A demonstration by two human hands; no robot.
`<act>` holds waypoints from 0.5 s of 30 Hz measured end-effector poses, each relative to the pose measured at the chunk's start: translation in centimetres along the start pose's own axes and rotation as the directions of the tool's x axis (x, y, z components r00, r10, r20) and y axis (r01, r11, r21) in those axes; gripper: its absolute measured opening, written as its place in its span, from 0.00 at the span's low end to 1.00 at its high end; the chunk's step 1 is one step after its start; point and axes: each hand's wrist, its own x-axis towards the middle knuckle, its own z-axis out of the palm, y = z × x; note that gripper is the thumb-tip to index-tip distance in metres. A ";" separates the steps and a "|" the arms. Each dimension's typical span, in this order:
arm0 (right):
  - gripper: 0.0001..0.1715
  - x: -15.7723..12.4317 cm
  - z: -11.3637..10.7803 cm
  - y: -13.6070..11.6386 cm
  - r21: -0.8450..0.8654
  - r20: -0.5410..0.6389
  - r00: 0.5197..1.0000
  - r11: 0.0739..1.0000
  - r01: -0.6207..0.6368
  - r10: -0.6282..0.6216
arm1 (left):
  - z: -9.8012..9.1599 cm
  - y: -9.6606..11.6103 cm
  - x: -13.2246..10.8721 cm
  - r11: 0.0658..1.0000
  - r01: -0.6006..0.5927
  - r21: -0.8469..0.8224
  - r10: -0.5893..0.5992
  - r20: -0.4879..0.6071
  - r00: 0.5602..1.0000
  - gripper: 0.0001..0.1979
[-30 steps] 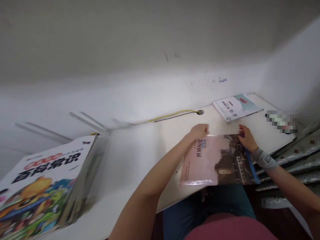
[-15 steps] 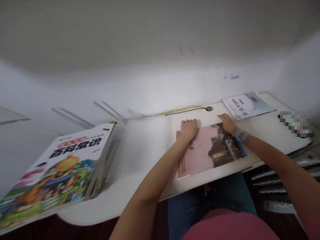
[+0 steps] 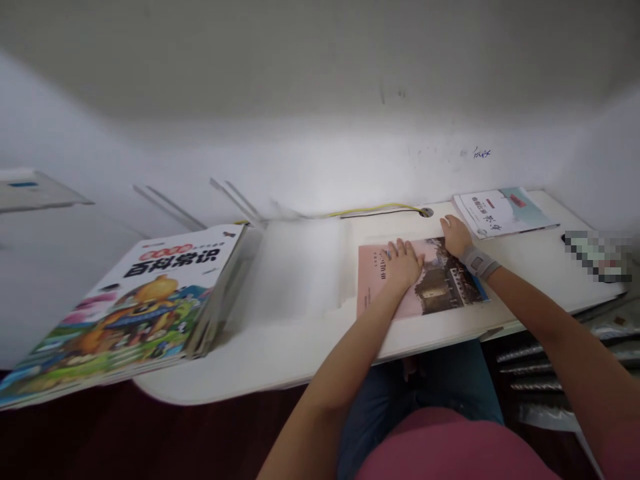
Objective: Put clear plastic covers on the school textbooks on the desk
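Note:
A thin pink book [image 3: 373, 287] with a dark photo on its cover lies flat on the white desk [image 3: 300, 333]. My left hand [image 3: 403, 262] rests flat on the middle of the cover, fingers spread. My right hand [image 3: 456, 233], with a grey wrist band, lies at the book's far right corner, its fingers on the upper edge and partly hidden.
A stack of big colourful children's books [image 3: 135, 307] sits at the desk's left end. A white and teal booklet [image 3: 503, 211] lies at the far right by the wall. A yellow cable [image 3: 370, 209] runs along the wall to a desk hole [image 3: 426, 213]. My legs are under the desk.
The pink book has been slid further onto the desk, away from the front edge. My left hand moved from its top edge to lie flat on the cover. The view panned left.

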 end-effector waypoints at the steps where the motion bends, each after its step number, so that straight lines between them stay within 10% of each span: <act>1: 0.25 0.1 0.0 -1.4 -0.001 -0.009 1.000 1.000 -0.013 0.013 | 0.1 0.0 0.0 1.000 0.002 0.002 -0.002 -0.003 1.000 0.35; 8: 0.28 -1.2 2.8 -11.3 0.049 0.044 0.999 0.999 0.022 -0.024 | 0.0 -0.9 -0.1 0.998 -0.059 0.031 0.056 0.084 0.995 0.33; 15: 0.30 -2.6 3.0 -8.2 -0.001 0.155 0.982 0.994 0.106 -0.104 | -0.7 -5.1 -0.6 0.996 0.091 0.002 -0.091 0.005 0.996 0.31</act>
